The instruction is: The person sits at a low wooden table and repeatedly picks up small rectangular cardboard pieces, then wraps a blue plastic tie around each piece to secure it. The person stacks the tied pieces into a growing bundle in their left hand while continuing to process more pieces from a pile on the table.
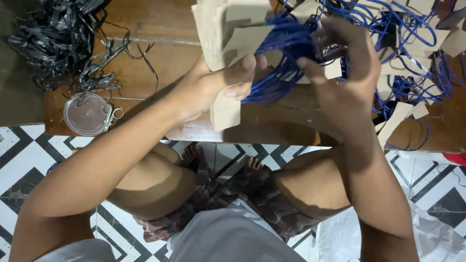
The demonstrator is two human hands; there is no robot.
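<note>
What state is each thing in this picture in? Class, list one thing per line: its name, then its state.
left hand: gripping a stack of brown card tags
brown card tags: bunched upright in the left hand
blue cords: gathered in a bundle between both hands
right hand: fingers curled into the blue cords
loose tags and cords: tangled on the wooden table
black strips: heaped
clear round lid: lying flat

Present were two hands [213, 85] [347, 73], one round clear lid [86, 114], one pair of small scissors [112, 116], and one wooden bench [145, 53].
</note>
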